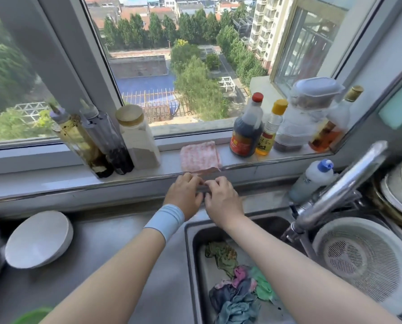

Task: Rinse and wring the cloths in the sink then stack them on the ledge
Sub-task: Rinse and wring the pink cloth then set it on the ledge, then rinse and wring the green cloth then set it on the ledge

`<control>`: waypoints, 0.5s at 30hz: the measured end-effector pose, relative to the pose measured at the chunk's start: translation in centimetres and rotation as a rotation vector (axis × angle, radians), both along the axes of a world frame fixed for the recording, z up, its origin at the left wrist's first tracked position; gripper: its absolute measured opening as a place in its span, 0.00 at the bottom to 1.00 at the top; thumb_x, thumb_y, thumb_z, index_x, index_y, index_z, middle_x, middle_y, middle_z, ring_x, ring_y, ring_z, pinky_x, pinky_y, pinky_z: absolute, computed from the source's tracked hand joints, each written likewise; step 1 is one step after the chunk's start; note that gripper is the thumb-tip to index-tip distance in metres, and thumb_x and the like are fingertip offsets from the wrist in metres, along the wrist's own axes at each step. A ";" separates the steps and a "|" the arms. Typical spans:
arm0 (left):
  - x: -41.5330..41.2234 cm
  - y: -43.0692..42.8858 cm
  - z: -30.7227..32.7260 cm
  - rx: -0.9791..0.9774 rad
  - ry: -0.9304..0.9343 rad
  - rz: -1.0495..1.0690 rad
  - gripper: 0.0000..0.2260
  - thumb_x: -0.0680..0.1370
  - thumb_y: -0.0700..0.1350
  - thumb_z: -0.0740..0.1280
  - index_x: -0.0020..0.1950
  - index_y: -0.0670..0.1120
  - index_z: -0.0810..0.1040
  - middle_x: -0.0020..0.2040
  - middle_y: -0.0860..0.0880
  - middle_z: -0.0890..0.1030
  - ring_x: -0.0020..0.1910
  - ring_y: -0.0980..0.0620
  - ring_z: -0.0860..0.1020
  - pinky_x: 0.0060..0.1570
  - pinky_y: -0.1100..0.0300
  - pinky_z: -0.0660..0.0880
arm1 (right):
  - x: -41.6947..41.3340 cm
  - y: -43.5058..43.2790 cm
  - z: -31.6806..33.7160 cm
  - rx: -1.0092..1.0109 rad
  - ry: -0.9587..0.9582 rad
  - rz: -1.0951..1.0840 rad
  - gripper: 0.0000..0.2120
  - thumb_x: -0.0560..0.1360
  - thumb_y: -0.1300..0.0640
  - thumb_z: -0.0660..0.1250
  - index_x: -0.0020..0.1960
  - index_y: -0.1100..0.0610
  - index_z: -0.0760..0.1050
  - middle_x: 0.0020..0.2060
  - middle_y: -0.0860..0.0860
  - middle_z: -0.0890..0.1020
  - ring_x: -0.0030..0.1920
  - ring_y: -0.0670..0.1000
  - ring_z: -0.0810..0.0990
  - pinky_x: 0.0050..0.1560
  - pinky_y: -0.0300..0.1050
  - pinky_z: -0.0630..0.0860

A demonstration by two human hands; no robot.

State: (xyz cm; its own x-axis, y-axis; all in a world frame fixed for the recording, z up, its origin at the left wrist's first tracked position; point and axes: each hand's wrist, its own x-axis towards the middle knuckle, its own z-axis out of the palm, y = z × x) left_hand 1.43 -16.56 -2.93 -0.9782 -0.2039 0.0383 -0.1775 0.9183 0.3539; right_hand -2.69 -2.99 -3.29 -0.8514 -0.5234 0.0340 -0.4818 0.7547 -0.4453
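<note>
A pink checked cloth (200, 156) lies folded flat on the window ledge (55, 181). Just in front of it, my left hand (183, 195) and my right hand (221, 199) are side by side below the ledge's edge. Their fingers curl round a small grey cloth (202, 189), and only a narrow strip of it shows between them. Down in the sink (190, 253) lie several crumpled cloths: an olive one (221, 254), a pink one (240, 274), a green one (263, 286) and a blue one (237, 305).
Oil and seasoning bottles (97, 141) stand on the ledge to the left of the pink cloth, sauce bottles (246, 127) to its right. The tap (335, 190) arches over the sink beside a white colander (359, 258). A white bowl (38, 239) sits on the counter to the left.
</note>
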 end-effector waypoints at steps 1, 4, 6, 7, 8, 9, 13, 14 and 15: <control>1.3 0.9 -0.6 0.009 -0.019 -0.001 0.15 0.77 0.49 0.65 0.63 0.50 0.75 0.59 0.49 0.74 0.59 0.46 0.72 0.59 0.52 0.71 | 1.4 1.2 -0.5 -0.009 -0.013 0.007 0.15 0.79 0.54 0.60 0.65 0.54 0.74 0.58 0.54 0.73 0.58 0.57 0.73 0.58 0.53 0.72; 4.7 3.9 -2.6 -0.003 -0.101 -0.020 0.14 0.76 0.50 0.65 0.62 0.50 0.76 0.58 0.49 0.75 0.59 0.45 0.73 0.57 0.52 0.71 | 5.3 4.6 -2.4 -0.001 -0.112 0.032 0.14 0.79 0.55 0.61 0.64 0.54 0.74 0.57 0.54 0.73 0.55 0.58 0.76 0.53 0.52 0.74; 6.5 5.8 -3.9 0.042 -0.169 -0.019 0.14 0.77 0.49 0.65 0.62 0.50 0.75 0.60 0.49 0.76 0.60 0.45 0.73 0.58 0.51 0.71 | 7.2 6.8 -4.0 0.059 -0.240 0.054 0.14 0.79 0.55 0.60 0.63 0.55 0.74 0.57 0.54 0.75 0.56 0.58 0.77 0.53 0.51 0.75; 7.3 6.8 -4.5 0.075 -0.218 -0.018 0.15 0.77 0.49 0.64 0.63 0.51 0.75 0.61 0.49 0.75 0.61 0.45 0.73 0.59 0.52 0.71 | 8.0 7.9 -4.6 0.107 -0.302 0.067 0.14 0.79 0.55 0.59 0.62 0.54 0.75 0.57 0.54 0.77 0.58 0.58 0.77 0.55 0.50 0.75; 7.9 7.7 -5.2 0.098 -0.272 -0.026 0.15 0.78 0.49 0.64 0.64 0.51 0.74 0.62 0.49 0.75 0.62 0.45 0.73 0.59 0.52 0.72 | 8.7 9.2 -5.6 0.147 -0.371 0.077 0.14 0.78 0.55 0.59 0.61 0.53 0.76 0.57 0.53 0.79 0.59 0.58 0.78 0.56 0.50 0.75; 8.5 8.6 -5.9 0.111 -0.325 -0.045 0.16 0.78 0.49 0.63 0.65 0.52 0.73 0.64 0.49 0.74 0.63 0.45 0.72 0.60 0.51 0.72 | 9.3 10.6 -6.6 0.183 -0.449 0.073 0.14 0.78 0.55 0.59 0.61 0.53 0.77 0.58 0.53 0.80 0.59 0.57 0.78 0.57 0.48 0.75; 10.1 12.5 -9.5 0.195 -0.547 -0.078 0.17 0.79 0.48 0.60 0.68 0.52 0.71 0.66 0.49 0.73 0.63 0.46 0.73 0.62 0.50 0.73 | 10.4 16.6 -11.3 0.357 -0.698 0.012 0.12 0.75 0.58 0.61 0.53 0.57 0.81 0.54 0.54 0.84 0.57 0.58 0.81 0.55 0.47 0.77; 10.3 13.3 -10.6 0.220 -0.607 -0.072 0.18 0.80 0.48 0.60 0.69 0.52 0.71 0.66 0.49 0.73 0.62 0.46 0.74 0.61 0.51 0.73 | 10.3 18.1 -12.6 0.384 -0.736 -0.001 0.12 0.74 0.60 0.61 0.51 0.59 0.81 0.52 0.55 0.84 0.55 0.58 0.81 0.54 0.47 0.77; 10.4 14.2 -11.6 0.238 -0.663 -0.071 0.18 0.80 0.48 0.60 0.70 0.52 0.70 0.67 0.49 0.73 0.62 0.46 0.75 0.61 0.51 0.74 | 10.2 19.4 -13.6 0.419 -0.761 -0.010 0.12 0.74 0.61 0.61 0.52 0.59 0.81 0.52 0.55 0.84 0.55 0.56 0.81 0.53 0.46 0.77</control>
